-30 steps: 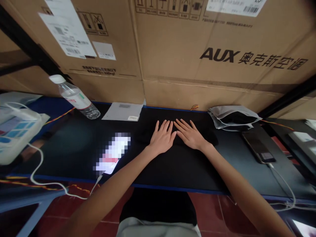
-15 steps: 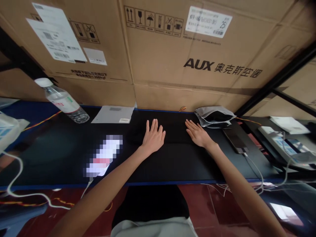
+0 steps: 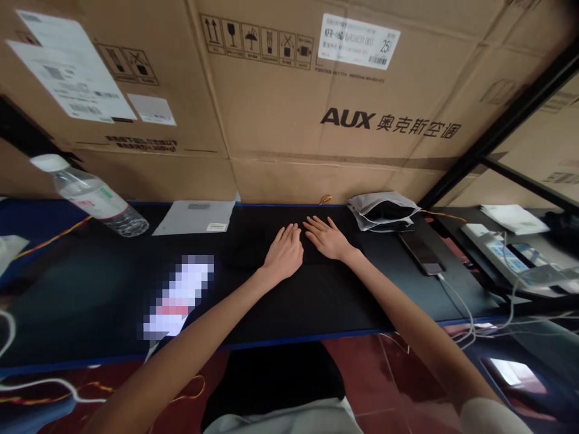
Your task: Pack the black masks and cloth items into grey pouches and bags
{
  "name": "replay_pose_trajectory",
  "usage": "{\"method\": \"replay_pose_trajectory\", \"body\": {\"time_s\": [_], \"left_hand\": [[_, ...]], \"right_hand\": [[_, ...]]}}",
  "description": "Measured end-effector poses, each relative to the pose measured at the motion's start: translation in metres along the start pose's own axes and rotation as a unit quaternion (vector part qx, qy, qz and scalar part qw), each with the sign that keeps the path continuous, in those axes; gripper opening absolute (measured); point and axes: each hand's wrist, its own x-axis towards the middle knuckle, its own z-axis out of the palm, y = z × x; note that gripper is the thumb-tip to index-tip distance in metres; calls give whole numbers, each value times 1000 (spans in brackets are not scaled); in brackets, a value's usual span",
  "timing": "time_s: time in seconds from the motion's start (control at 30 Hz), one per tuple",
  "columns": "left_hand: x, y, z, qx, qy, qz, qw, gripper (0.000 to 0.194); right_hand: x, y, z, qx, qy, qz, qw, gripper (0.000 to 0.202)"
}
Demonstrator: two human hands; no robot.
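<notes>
My left hand (image 3: 284, 253) lies palm down near the middle of the black tabletop (image 3: 280, 307), its fingers pointing forward and close together. Just to its right, my right hand (image 3: 330, 240) rests palm down with fingers stretched and spread. A small gap separates the two hands. Beneath and beside them is a flat black item (image 3: 246, 252), perhaps cloth; it hardly stands out from the black surface, so its edges and kind are unclear. Neither hand visibly grips anything.
A water bottle (image 3: 93, 196), a grey envelope (image 3: 194, 218) and a blurred-out lit phone (image 3: 178, 298) are on the left. Grey pouches (image 3: 383, 210) and a dark phone (image 3: 423, 253) with a white cable lie right. A large cardboard box (image 3: 271, 132) stands behind.
My right hand has moved left, close to my left hand. My left hand's fingers have drawn closer together. The whole view has shifted slightly.
</notes>
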Motion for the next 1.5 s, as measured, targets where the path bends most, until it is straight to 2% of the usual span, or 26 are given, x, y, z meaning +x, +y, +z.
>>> {"method": "replay_pose_trajectory", "body": {"time_s": [0.17,0.33,0.43,0.53,0.63,0.7,0.77,0.9,1.03,1.2,1.27,1.33,1.37,1.4,1.43,1.5], "left_hand": [[-9,-7,-2,-9,-16,1,1000,62],[-9,-18,-12,-54,-61,2,997,55],[-10,-26,-19,-82,-60,22,995,48],[-10,-28,-26,-101,-33,31,994,38],[-9,-25,-29,-111,-2,26,993,30],[-8,-23,-30,-109,10,17,994,27],[-7,-22,-29,-107,10,9,994,26],[-8,-21,-27,-113,-4,-4,994,26],[-8,-21,-23,-105,-13,-12,994,26],[-3,-21,-18,-106,-11,-26,994,20],[-9,-16,-26,-167,33,-41,985,21],[-27,-6,-42,-265,123,-103,951,22],[-40,0,-52,-322,174,-162,916,21],[-56,6,-62,-382,213,-237,867,20],[-73,10,-72,-454,225,-315,803,20],[-105,14,-87,-605,196,-440,634,25]], "right_hand": [[-11,14,6,28,-11,-6,1000,53],[-15,20,-1,104,-13,19,994,50],[-21,24,-12,135,-5,11,991,49],[-24,26,-23,140,24,34,989,53],[-22,24,-29,143,87,65,984,61],[-21,21,-31,138,121,66,981,62],[-20,16,-34,117,129,53,983,59],[-20,3,-36,76,113,21,991,52],[-18,-17,-30,73,86,3,994,41],[-16,-38,-14,74,-3,-42,996,52],[-17,-40,-7,76,-23,-58,995,55],[-19,-41,-2,69,-31,-62,995,56],[-19,-41,0,64,-31,-61,996,56],[-20,-41,1,59,-31,-60,996,56],[-20,-41,2,56,-31,-59,996,55],[-19,-44,1,49,-24,-57,997,54]]}}
